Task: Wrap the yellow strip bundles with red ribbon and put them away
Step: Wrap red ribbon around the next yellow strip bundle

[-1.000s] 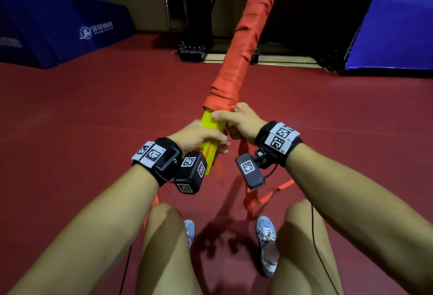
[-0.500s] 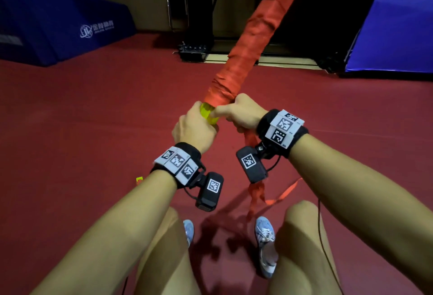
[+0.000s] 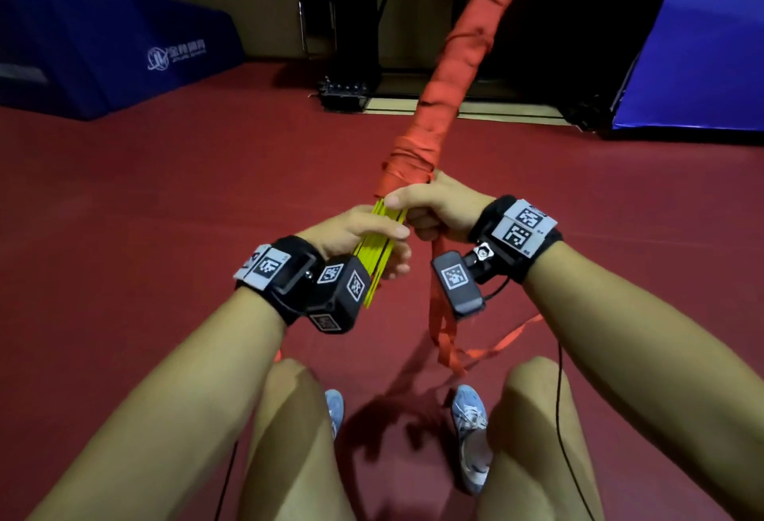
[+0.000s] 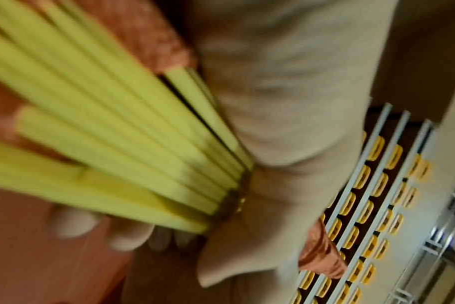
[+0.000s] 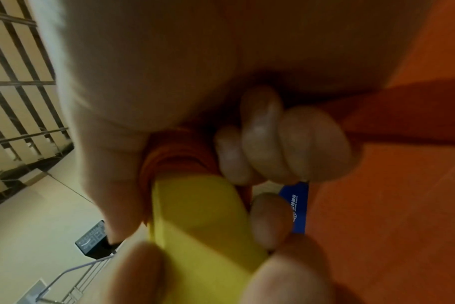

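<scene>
Black wristbands (image 3: 541,249) carry white coded tags (image 3: 521,227), black camera pods (image 3: 457,282) and thin cables (image 3: 559,396); the sneakers (image 3: 471,450) are blue.

A long bundle of yellow strips (image 3: 378,249) is tilted up and away to the right. Most of its length is wound tightly in red ribbon (image 3: 448,78); only the near end is left bare, slightly fanned. Loose ribbon ends are hung below.

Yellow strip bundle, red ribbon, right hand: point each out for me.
yellow strip bundle (image 3: 377,260): head view, bare yellow stretch below the wrapping.
red ribbon (image 3: 440,107): head view, wound section further up the bundle.
right hand (image 3: 438,208): head view, back of the hand.
</scene>
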Demonstrator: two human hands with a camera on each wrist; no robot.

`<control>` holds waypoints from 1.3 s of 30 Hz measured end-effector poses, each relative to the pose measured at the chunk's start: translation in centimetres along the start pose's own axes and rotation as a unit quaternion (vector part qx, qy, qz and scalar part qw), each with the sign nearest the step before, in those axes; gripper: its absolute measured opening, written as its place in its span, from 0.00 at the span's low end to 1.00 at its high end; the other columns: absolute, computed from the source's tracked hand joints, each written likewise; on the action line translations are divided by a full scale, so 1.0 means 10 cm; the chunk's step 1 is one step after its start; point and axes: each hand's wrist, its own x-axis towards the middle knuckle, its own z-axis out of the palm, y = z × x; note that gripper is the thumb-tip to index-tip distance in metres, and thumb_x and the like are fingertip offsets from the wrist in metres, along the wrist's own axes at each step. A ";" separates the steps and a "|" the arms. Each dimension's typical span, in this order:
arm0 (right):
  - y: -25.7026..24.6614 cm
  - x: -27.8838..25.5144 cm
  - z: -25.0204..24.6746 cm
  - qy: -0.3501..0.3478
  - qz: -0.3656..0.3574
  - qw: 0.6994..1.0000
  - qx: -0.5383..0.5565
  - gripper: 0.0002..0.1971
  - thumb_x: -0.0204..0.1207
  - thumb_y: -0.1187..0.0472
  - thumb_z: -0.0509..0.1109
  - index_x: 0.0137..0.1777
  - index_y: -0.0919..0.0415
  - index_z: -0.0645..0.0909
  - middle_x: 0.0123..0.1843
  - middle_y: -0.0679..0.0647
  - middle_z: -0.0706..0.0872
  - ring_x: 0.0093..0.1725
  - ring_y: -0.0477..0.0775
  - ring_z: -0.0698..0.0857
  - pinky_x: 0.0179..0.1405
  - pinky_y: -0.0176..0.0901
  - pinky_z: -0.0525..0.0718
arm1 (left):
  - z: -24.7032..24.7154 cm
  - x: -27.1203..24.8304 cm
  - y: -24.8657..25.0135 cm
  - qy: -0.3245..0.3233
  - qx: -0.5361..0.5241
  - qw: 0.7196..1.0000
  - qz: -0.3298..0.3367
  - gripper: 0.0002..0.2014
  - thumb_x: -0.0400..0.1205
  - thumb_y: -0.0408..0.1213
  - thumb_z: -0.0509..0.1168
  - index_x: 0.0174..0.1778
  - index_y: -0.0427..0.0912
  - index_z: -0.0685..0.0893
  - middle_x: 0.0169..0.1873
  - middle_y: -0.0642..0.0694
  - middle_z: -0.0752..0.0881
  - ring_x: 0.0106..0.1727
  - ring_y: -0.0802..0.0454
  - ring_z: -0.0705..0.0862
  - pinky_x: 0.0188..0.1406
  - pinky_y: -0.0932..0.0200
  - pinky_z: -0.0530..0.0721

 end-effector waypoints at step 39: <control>0.25 0.06 0.03 0.064 -0.035 0.986 -0.147 0.20 0.77 0.59 0.80 0.32 0.59 0.71 0.20 0.46 0.66 0.20 0.49 0.61 0.20 0.40 0.63 | -0.21 0.28 -0.38 0.135 0.115 0.982 0.063 0.12 0.59 0.38 0.80 0.32 0.40 0.85 0.26 0.44 0.84 0.25 0.49 0.82 0.29 0.60 0.80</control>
